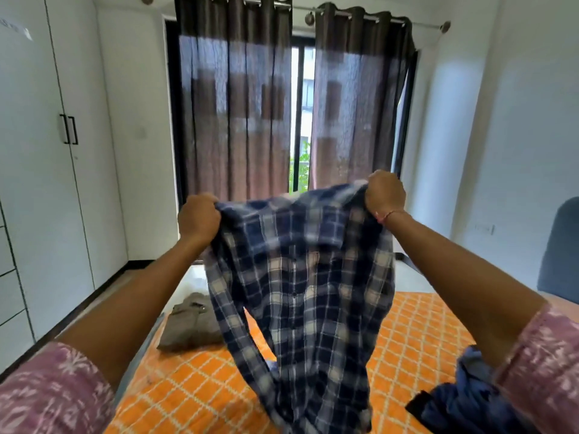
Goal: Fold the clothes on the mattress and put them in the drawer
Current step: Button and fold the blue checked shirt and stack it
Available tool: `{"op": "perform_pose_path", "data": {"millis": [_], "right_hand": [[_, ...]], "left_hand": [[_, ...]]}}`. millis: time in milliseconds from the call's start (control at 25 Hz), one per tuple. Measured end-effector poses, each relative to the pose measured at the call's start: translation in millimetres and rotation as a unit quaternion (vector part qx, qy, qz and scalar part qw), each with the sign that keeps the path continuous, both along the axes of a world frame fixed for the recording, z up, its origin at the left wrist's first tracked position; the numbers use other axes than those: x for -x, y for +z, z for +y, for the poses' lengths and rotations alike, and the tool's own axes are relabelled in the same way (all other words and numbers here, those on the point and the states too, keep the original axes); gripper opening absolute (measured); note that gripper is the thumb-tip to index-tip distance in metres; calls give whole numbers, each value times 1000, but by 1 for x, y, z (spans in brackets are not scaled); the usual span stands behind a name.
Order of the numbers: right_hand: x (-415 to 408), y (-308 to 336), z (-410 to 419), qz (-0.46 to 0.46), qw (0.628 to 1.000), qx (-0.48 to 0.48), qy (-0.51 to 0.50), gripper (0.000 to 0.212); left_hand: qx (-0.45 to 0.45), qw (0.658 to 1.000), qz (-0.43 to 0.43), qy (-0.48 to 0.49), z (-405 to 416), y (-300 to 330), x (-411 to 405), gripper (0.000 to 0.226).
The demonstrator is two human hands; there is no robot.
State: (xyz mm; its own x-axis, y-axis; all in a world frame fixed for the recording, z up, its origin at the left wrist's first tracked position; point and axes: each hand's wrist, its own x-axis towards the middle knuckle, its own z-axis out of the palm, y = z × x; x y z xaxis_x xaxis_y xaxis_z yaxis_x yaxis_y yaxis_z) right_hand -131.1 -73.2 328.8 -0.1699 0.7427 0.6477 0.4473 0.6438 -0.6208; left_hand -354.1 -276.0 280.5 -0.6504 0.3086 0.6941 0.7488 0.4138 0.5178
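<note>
Orange quilted cover with a white lattice pattern spreads over the mattress [200, 389], which fills the lower part of the view and forms the only laying surface for the next fold. White wardrobe doors [40, 170] with black handles line the left wall; brown sheer curtains [235, 120] hang ahead over the window; a blue chair back [560, 249] stands at the right edge, well apart from the work.

Task item: the blue-and-white plaid shirt [300, 286]. It hangs in the air between the person and the curtains, above the mattress. Its long axis runs vertically, from the shoulder line at the top to the hem near the bottom of the view; one sleeve trails down on the left side. The fabric is motion-blurred.

The left hand [199, 219] is closed, gripping the left shoulder of the shirt. The right hand [385, 195] is closed, gripping the right shoulder, and sits slightly higher. Both are equally near the garment.

Judgement: the shirt must be lowered flat onto the mattress straight below. Two items border that zone: a folded grey-brown garment [192, 324] to the left on the mattress, and a crumpled blue garment [463, 399] at lower right. The strip between them appears wide enough, but the trailing sleeve may bunch underneath.
</note>
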Motion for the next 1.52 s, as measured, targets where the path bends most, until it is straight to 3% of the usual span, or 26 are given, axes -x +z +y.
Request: {"op": "perform_pose_path", "data": {"millis": [120,160,240,280,320,360,400,440,480,560,680,720,800,880,960,1080,1160,1200,1240,1280,1320,1400,1440,1520], "right_hand": [[9,17,-6,140,989,49,15,39],[15,18,-6,185,978,82,57,38],[21,9,-1,215,935,230,165,33],[19,3,1,205,902,317,209,38],[16,-2,5,185,895,346,214,46],[14,-1,9,136,929,294,180,47],[12,5,15,70,974,190,105,39],[7,13,18,26,996,74,35,35],[4,21,22,7,1000,-13,13,38],[1,31,33,-1,996,-83,20,42],[-5,3,45,-164,985,-36,47,37],[-6,-12,45,-196,979,-18,61,45],[-7,-35,50,-159,986,-8,42,58],[-8,-50,53,-153,988,23,8,45],[-12,-64,53,-194,979,62,13,30],[-10,-90,59,-182,977,112,19,27],[2,-110,71,-160,963,206,61,18],[11,-121,82,-111,942,297,113,17],[21,-132,91,-47,911,377,162,22],[32,-142,100,16,884,433,174,27],[45,-154,115,57,864,471,168,32],[72,-171,150,105,851,493,151,38],[85,-172,169,125,858,478,139,38],[105,-156,202,166,886,416,120,33]], "left_hand": [[-209,969,-122,-48,11,21,-16,31],[-286,928,-205,-124,14,30,-22,30],[-356,800,-406,-262,18,35,-31,26],[-343,774,-450,-282,20,29,-31,26],[-307,794,-444,-280,22,22,-31,29],[-269,840,-394,-257,24,16,-29,33],[-229,900,-303,-213,25,14,-23,35],[-187,952,-185,-155,23,17,-20,37],[-141,980,-62,-124,22,22,-14,39],[-52,989,72,-119,23,29,0,41],[117,991,17,-68,26,5,18,33],[152,988,11,-35,25,-10,16,32],[102,994,35,-2,22,-28,3,31],[106,994,39,1,21,-38,-5,32],[181,983,-22,13,23,-49,-6,30],[188,972,-142,19,32,-75,-3,28],[108,950,-292,-23,54,-94,5,17],[31,913,-404,-55,71,-106,13,15],[-52,852,-513,-91,88,-119,21,18],[-107,801,-575,-125,104,-132,28,18],[-128,782,-591,-152,126,-147,39,21],[-146,780,-578,-189,172,-168,64,30],[-147,778,-575,-206,193,-167,75,31],[-153,810,-521,-221,234,-151,99,28]]}}
